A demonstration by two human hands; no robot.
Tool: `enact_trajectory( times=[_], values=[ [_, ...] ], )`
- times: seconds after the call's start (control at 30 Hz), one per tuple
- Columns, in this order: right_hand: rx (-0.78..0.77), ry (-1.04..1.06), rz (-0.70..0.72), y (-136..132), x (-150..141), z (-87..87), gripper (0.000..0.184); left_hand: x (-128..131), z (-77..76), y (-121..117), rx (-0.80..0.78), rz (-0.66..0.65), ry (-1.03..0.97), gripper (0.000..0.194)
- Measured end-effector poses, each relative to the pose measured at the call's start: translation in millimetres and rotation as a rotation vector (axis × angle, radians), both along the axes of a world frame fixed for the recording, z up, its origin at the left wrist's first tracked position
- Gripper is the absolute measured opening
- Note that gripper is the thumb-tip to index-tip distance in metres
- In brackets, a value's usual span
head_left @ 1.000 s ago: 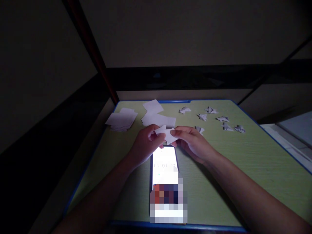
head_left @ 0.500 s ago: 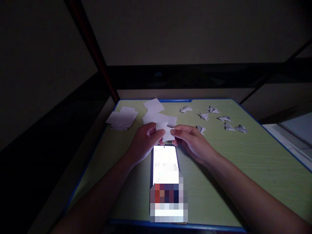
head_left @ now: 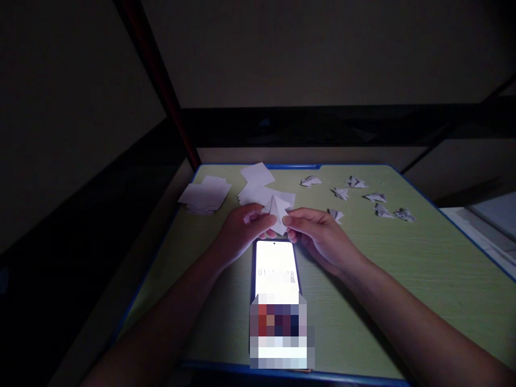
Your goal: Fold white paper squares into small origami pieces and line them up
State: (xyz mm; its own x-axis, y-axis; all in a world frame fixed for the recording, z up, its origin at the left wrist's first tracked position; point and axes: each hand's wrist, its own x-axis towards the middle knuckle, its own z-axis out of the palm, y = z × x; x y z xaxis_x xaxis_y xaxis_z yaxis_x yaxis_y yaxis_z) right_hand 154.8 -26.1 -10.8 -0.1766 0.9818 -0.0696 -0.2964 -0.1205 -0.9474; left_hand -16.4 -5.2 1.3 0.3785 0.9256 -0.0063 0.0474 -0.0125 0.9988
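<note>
Between my two hands is a small folded paper [head_left: 277, 210], white, with a pointed top and creases running down from it. My left hand [head_left: 250, 223] pinches its left side, thumb on the near face. On its right side my right hand [head_left: 309, 224] pinches too, thumb tip close to the other thumb. Some fingertips show below the paper; the rest are hidden behind it. Just below my hands lies a phone [head_left: 276, 263] with a bright lit screen showing digits, its lower part blurred out.
Loose white paper sheets [head_left: 258, 175] lie behind my hands, and a paper stack [head_left: 205, 194] sits at the far left. Several small folded paper pieces [head_left: 355, 182] are scattered at the back right. The green tabletop [head_left: 403, 279] has a blue edge; pale flat items [head_left: 492, 215] stand beyond its right side.
The folded paper has turned in my fingers, from a squarish shape to one with its point upward. Both hands remain pinched on it. The whole view has shifted slightly.
</note>
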Motion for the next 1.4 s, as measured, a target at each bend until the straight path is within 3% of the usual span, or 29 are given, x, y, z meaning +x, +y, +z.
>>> enact_trajectory(
  times=[0.33,0.67,0.93,1.4],
  values=[
    [-0.046,0.041,0.032,0,-2,1.3,0.007,-1,-4.5,2,-0.035,-0.031,-0.078,0.019],
    [0.094,-0.09,-0.015,1,0,-1.2,0.012,2,-2.7,-1,0.124,0.028,0.039,0.013],
    [0.15,-0.052,-0.03,1,-1,-1.5,0.01,4,-9.5,-3,0.245,-0.042,0.159,0.01],
    [0.208,-0.08,-0.152,-2,0,2.2,0.004,7,1.5,-10,0.341,-0.053,0.373,0.016]
  ],
)
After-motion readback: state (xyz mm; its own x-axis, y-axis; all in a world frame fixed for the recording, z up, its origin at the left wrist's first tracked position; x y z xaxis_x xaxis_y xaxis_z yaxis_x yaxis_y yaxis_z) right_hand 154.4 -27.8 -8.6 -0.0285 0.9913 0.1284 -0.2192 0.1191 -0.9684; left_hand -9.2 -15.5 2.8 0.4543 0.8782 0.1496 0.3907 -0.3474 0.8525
